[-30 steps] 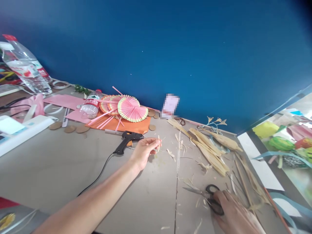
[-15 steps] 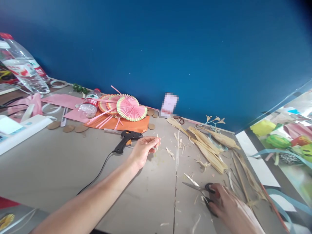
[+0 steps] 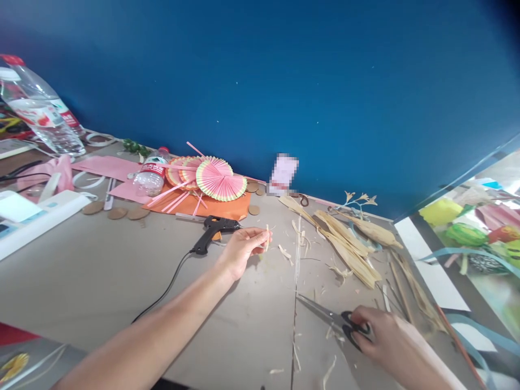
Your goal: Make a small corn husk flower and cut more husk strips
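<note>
My left hand (image 3: 245, 246) pinches a small pale strip (image 3: 267, 238), perhaps of dried husk, between thumb and fingers above the grey table. Lower right, my right hand (image 3: 382, 336) has its fingers in the black handles of a pair of scissors (image 3: 325, 311). The blades are together and point left toward the table's seam. Just behind my left hand lies a black glue gun (image 3: 215, 230) with its cord trailing toward me. Dried corn husks (image 3: 345, 246) are spread beyond the scissors, and thin husk scraps (image 3: 285, 253) are scattered between my hands.
Pink paper fans (image 3: 221, 179) rest on an orange sheet (image 3: 239, 206) by the blue wall (image 3: 260, 97). A lying bottle (image 3: 150, 173), wooden discs (image 3: 117, 213) and a white power strip (image 3: 44, 222) are at left. Tall water bottles (image 3: 44, 119) stand farther back.
The scissors' blades have closed from open, and my right hand has tightened around the handles. My left hand still pinches the strip in nearly the same place.
</note>
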A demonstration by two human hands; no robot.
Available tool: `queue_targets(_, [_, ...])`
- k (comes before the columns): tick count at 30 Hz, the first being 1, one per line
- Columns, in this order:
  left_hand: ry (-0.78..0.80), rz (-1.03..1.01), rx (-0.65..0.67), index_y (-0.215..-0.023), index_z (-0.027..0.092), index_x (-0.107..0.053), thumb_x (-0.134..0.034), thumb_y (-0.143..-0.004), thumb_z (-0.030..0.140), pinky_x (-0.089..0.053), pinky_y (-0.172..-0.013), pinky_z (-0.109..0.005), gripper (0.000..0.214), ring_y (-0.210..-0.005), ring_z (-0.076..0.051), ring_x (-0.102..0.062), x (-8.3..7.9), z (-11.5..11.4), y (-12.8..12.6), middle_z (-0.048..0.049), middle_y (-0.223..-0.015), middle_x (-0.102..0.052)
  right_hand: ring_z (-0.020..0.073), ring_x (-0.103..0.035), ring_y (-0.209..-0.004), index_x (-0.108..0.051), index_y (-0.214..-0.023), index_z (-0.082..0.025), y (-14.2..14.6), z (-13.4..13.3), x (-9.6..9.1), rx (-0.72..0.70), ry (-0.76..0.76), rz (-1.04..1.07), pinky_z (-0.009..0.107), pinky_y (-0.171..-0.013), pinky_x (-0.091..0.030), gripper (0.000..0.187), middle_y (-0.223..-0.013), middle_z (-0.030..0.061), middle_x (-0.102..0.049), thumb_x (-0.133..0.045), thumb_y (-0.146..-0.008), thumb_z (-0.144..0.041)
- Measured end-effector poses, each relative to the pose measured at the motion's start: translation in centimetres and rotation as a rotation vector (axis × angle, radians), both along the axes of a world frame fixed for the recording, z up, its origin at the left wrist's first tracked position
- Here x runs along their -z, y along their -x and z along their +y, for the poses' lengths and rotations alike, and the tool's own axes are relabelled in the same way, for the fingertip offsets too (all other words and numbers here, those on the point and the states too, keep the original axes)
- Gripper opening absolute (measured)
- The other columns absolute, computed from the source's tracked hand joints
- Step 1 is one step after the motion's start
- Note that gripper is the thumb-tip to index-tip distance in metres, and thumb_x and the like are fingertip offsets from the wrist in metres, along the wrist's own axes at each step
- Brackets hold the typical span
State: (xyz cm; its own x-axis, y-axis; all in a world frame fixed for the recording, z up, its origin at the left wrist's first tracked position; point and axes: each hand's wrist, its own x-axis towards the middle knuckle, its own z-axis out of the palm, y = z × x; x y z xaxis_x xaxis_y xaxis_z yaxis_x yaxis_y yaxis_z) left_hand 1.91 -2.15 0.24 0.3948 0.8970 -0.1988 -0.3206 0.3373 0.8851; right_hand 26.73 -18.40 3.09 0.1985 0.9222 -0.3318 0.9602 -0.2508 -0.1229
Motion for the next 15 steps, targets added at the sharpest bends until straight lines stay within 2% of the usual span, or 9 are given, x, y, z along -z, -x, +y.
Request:
queue_targets(5, [-0.018,0.028,0.019,-0.056,0.014,-0.061,-0.067,-0.061,0.035,-0.037,-0.059,-0.022,0.022,-0.065,-0.010,-0.050,-0.1,0.0,0.0,-0.0019,-0.068,-0.059,0.0126,-0.053,-0.057,-0.058,-0.073,-0.022,2.4,2.9,-3.1,-0.084,-0.023,0.233,0.021,-0.053,-0.035,0.014,-0.066,-0.0020,-0.061,-0.051,-0.069,-0.033])
queue_targets(9, [-0.038,0.084,0.008,-0.057,0.014,-0.063,-0.068,-0.061,0.034,-0.036,-0.061,-0.023,0.021,-0.061,-0.009,-0.048,-0.4,0.0,0.0,-0.0019,-0.070,-0.061,0.0116,-0.050,-0.056,-0.059,-0.068,-0.021,4.1,5.2,-3.5,-0.101,-0.076,0.304,0.020,-0.051,-0.034,0.020,-0.063,-0.0017,-0.059,-0.055,-0.066,-0.040])
queue_targets(15, [-0.066,0.139,0.016,-0.059,0.014,-0.066,-0.069,-0.059,0.033,-0.037,-0.064,-0.024,0.019,-0.061,-0.010,-0.047,-0.8,-0.2,-0.1,-0.0027,-0.067,-0.062,0.0107,-0.048,-0.055,-0.062,-0.068,-0.019,4.6,7.2,-4.1,-0.149,-0.023,0.357,0.021,-0.047,-0.030,0.027,-0.063,-0.0013,-0.059,-0.055,-0.068,-0.046])
